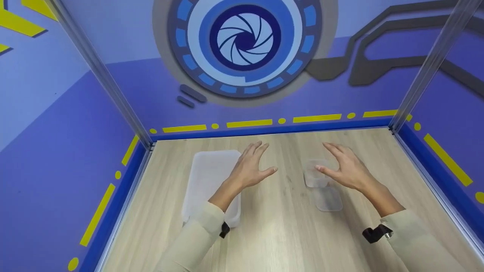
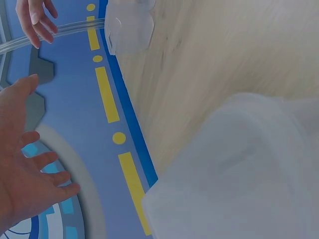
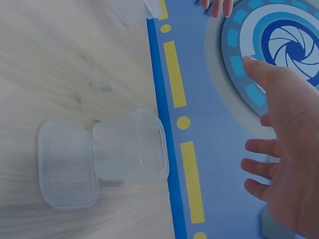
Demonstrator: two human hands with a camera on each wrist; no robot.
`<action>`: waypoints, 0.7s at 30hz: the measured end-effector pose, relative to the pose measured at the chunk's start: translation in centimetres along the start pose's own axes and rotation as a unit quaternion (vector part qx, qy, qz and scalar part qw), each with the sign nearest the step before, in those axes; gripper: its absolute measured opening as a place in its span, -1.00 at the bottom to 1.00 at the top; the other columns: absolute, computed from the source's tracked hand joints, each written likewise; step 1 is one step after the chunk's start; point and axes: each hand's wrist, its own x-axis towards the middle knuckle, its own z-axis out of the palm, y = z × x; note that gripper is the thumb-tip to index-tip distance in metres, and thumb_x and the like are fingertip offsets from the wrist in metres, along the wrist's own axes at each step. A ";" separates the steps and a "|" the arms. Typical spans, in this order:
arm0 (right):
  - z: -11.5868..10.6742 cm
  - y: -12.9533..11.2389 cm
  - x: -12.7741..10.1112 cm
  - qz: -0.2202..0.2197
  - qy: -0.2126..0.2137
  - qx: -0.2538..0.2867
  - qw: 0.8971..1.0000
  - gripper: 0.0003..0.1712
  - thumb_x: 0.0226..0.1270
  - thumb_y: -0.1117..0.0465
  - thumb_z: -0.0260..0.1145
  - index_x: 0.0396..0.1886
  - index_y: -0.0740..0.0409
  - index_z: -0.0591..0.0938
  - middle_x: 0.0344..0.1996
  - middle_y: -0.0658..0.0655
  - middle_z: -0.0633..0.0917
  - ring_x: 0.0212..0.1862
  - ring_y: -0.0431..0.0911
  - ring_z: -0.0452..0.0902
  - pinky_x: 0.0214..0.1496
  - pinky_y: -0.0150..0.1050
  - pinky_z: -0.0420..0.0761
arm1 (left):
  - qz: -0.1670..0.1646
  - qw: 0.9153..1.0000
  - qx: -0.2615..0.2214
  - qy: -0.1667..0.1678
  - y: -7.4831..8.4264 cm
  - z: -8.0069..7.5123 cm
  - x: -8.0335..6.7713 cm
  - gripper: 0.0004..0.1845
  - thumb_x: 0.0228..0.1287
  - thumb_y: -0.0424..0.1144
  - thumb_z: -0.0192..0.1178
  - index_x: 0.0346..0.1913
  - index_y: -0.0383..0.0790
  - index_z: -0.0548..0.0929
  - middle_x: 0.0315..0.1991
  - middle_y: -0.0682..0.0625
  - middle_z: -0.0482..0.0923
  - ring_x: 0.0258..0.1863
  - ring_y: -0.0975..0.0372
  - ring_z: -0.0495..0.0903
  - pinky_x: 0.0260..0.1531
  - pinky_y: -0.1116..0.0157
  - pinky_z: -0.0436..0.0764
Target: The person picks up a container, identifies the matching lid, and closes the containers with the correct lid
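Translucent plastic defines all three items on the pale wood-grain table (image 1: 280, 234). In the head view, the left hand (image 1: 251, 166) hovers with fingers spread and nearly straight, holding nothing; the large rectangular container (image 1: 206, 181) lies just below and outboard of its fingers, lid-side up, its rounded corners and frosted surface visible. The right hand (image 1: 348, 168) is likewise spread and empty. The small container (image 1: 314, 174) sits directly under its thumb tip, and the small lid (image 1: 328, 199) lies flat beside that container, on the wrist side of the thumb. Lid and container appear separated so that each can be grasped alone; this is a judgement.

In the left wrist view, the left hand (image 2: 22, 179) shows fingers extended and slightly fanned, gripping nothing. The large rectangular container (image 2: 239, 179) fills the area away from the palm, matte and cloudy. The small container (image 2: 130, 27) appears far off, near the right hand's fingertips (image 2: 37, 25).

In the right wrist view, the right hand (image 3: 286, 164) is open with fingers relaxed and apart. The small container (image 3: 130, 145), clear-walled with rounded corners, stands opposite the palm, touching or overlapping the small lid (image 3: 67, 163), a flat tray-like shape with a raised rim.
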 end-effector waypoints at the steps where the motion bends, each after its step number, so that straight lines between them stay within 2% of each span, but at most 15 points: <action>1: 0.0 0.1 -0.1 0.003 -0.002 -0.001 1.000 -0.01 0.43 -0.24 0.42 0.64 0.16 0.32 0.49 0.44 0.39 0.49 0.42 0.26 0.39 0.52 0.28 | 0.003 1.000 -0.003 -0.001 0.1 0.1 0.0 -0.08 0.43 0.27 0.28 0.70 0.01 0.19 0.69 -0.08 0.09 0.68 -0.02 0.00 0.55 -0.21 0.16; 6: -0.1 0.4 -0.2 0.003 -0.005 -0.008 1.000 0.00 0.42 -0.25 0.42 0.63 0.19 0.32 0.48 0.45 0.40 0.48 0.44 0.27 0.38 0.52 0.29 | 0.010 1.000 -0.004 -0.009 0.8 0.7 0.1 -0.07 0.44 0.25 0.28 0.71 0.01 0.16 0.68 -0.06 0.11 0.68 0.00 0.04 0.55 -0.18 0.19; 13: -0.2 0.8 -0.3 0.015 -0.026 -0.010 0.999 0.06 0.42 -0.32 0.39 0.66 0.20 0.27 0.52 0.44 0.35 0.51 0.41 0.22 0.40 0.52 0.26 | 0.024 0.999 0.004 -0.026 1.5 2.2 -0.1 -0.05 0.45 0.24 0.28 0.70 -0.11 0.16 0.67 -0.10 0.12 0.66 0.05 0.09 0.56 -0.02 0.23; 21: -0.7 1.4 -0.7 0.024 -0.040 -0.028 0.999 0.08 0.42 -0.35 0.36 0.66 0.21 0.25 0.52 0.48 0.34 0.51 0.45 0.20 0.37 0.55 0.27 | 0.028 0.998 0.008 -0.048 2.0 4.0 -0.6 -0.07 0.45 0.21 0.30 0.70 -0.08 0.17 0.66 -0.09 0.14 0.64 0.08 0.13 0.55 0.04 0.26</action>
